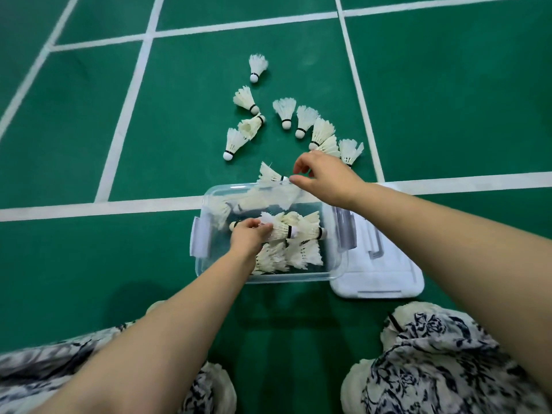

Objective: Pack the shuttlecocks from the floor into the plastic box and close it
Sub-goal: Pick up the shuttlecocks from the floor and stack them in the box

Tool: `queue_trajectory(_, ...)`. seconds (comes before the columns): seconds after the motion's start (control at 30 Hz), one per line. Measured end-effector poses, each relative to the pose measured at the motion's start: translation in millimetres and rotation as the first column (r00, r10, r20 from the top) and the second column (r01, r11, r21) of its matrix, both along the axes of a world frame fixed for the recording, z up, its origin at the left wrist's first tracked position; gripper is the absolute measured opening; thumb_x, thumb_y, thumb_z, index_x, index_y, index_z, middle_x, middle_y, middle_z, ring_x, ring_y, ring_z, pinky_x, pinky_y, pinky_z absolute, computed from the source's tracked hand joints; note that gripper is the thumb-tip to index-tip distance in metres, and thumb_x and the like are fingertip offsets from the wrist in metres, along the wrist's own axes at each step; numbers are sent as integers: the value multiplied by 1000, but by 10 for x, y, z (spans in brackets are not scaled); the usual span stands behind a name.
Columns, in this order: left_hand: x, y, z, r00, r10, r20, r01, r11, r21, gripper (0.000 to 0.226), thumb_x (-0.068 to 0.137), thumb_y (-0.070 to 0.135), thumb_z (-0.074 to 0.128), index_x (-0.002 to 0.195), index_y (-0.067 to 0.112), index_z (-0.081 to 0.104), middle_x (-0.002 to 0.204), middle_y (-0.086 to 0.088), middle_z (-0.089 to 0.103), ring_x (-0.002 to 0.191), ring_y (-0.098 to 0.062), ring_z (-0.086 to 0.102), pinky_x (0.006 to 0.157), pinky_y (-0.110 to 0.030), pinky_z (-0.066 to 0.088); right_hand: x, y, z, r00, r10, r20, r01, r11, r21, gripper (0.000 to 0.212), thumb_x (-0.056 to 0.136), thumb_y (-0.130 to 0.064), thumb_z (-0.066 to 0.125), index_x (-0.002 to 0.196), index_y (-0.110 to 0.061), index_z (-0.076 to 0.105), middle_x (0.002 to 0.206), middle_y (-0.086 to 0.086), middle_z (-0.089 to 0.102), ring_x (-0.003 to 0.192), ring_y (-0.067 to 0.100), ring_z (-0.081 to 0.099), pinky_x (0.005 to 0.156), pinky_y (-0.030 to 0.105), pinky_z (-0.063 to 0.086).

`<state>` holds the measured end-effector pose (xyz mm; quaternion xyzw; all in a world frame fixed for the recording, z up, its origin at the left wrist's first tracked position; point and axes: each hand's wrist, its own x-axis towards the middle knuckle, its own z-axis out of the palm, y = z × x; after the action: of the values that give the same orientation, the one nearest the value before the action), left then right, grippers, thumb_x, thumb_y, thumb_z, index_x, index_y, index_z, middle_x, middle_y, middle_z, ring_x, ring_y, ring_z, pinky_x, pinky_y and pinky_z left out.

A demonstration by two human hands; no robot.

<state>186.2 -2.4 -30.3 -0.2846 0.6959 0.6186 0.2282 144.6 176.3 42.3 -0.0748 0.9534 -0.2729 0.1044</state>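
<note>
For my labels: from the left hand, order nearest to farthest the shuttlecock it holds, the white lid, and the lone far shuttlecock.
1. The held shuttlecock, in the left hand, inside the box.
2. The white lid, lying right of the box.
3. The lone shuttlecock, far ahead of the box.
</note>
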Motion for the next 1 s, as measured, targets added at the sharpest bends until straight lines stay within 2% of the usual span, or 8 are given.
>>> queue_trajectory(0.23, 2, 139, -122, 994, -19, 109, 15, 999, 36, 31, 85, 6, 62, 64, 21, 46, 74, 1, 58, 70, -12, 50, 60, -26, 34, -58, 146, -131, 997, -77, 22, 77, 997, -21, 26, 91, -36, 53, 104, -15, 59, 109, 7, 58, 96, 22, 53, 83, 32, 41)
queue_trajectory(0.33, 48, 214, -161, 984, -99, 151, 95, 995, 28, 22, 86, 11, 63, 71, 21, 50, 81, 2, 60, 74, -11, 52, 67, -28, 39, -84, 205, -185, 993, -117, 19, 117, 992, -41, 25, 91, -34, 54, 105, -13, 59, 109, 9, 58, 100, 24, 54, 86, 33, 42)
queue_trajectory(0.43, 5, 220, -102, 972, -198, 129, 208, 975, -74, 9, 85, 23, 65, 85, 17, 57, 86, 0, 58, 78, -15, 51, 71, -29, 41, -156, 314, -256, 982, -188, -8, 187, 982, -34, 28, 91, -31, 53, 111, -13, 58, 117, 9, 57, 111, 26, 50, 94, 35, 40)
queue_trajectory(0.53, -127, 182, 66, 966, -260, -2, 243, 904, -351, 18, 87, 33, 60, 80, 16, 59, 74, 1, 58, 67, -15, 49, 63, -29, 43, -311, 497, -292, 952, -307, 0, 307, 951, 27, 40, 90, -35, 53, 125, -16, 50, 130, 11, 50, 122, 32, 41, 101, 38, 35)
queue_trajectory(0.6, -194, 179, 218, 954, -256, -157, 145, 851, -505, 23, 90, 29, 52, 72, 14, 56, 67, 1, 54, 63, -15, 46, 60, -29, 40, -444, 643, -323, 908, -415, 55, 413, 910, 45, 53, 88, -40, 55, 135, -19, 41, 138, 12, 41, 127, 35, 35, 104, 40, 32)
queue_trajectory(0.67, -236, 209, 328, 932, -216, -292, 42, 862, -506, 24, 90, 21, 48, 70, 8, 55, 65, -1, 52, 62, -15, 42, 58, -29, 34, -549, 783, -403, 857, -499, 130, 497, 866, 48, 67, 85, -45, 59, 142, -21, 31, 145, 11, 32, 130, 38, 30, 106, 42, 31)
queue_trajectory(0.8, -348, 307, 382, 884, -208, -418, -4, 892, -453, 21, 89, 14, 48, 70, 8, 55, 64, -2, 53, 61, -14, 41, 58, -31, 34, -707, 974, -657, 814, -548, 194, 523, 836, 168, 84, 82, -54, 60, 148, -26, 16, 154, 7, 18, 135, 38, 25, 105, 49, 31)
queue_trajectory(1.0, -724, 424, 309, 843, -165, -512, -40, 930, -365, 25, 89, 15, 52, 66, 23, 54, 64, 5, 52, 66, -17, 44, 60, -30, 35, -1164, 929, -972, 868, -488, 96, 411, 812, 414, 97, 76, -71, 52, 149, -23, 10, 151, 8, 31, 135, 33, 33, 107, 47, 27)
